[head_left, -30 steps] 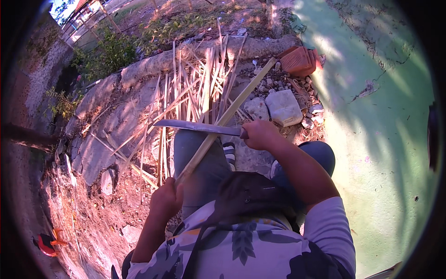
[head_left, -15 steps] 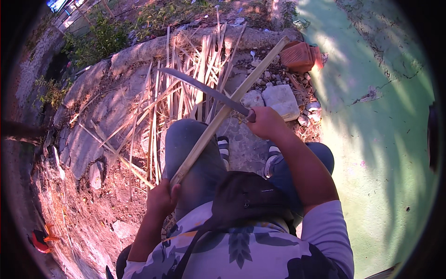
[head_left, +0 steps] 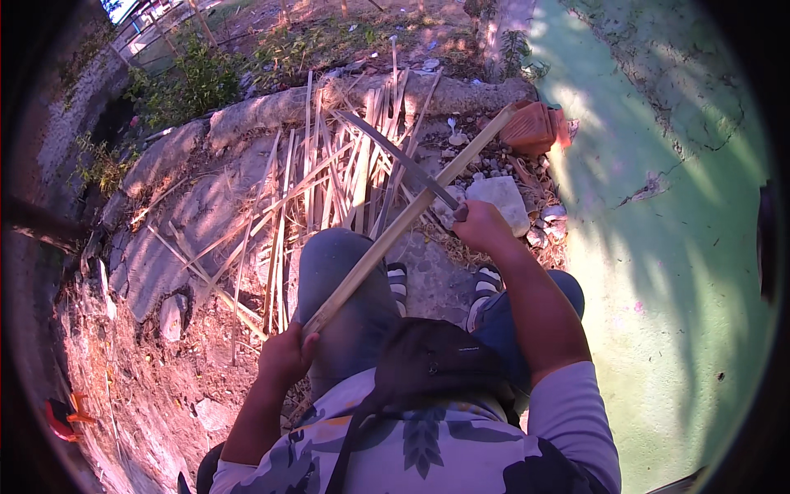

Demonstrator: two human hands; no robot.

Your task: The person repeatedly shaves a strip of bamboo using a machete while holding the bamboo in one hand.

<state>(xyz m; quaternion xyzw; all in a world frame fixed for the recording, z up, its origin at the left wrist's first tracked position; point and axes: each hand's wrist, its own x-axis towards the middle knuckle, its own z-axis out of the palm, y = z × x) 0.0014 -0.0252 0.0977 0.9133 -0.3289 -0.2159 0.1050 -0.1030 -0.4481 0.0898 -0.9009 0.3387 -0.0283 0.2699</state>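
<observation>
A long pale strip of split bamboo or wood slants from my left thigh up to the far right. My left hand is closed around its near end, by my left knee. My right hand grips the handle of a machete, its long dark blade pointing away to the far left. The blade crosses the strip near my right hand; whether it touches or cuts into the wood I cannot tell.
Beyond my knees lies a heap of split strips on the ground. A whitish block and an orange hollow brick sit among rubble. Green painted concrete stretches along the right. An orange-red object is at the far left.
The machete blade has swung to the right and points more steeply away, crossing the strip farther along. The view has tilted slightly. Both hands keep their holds.
</observation>
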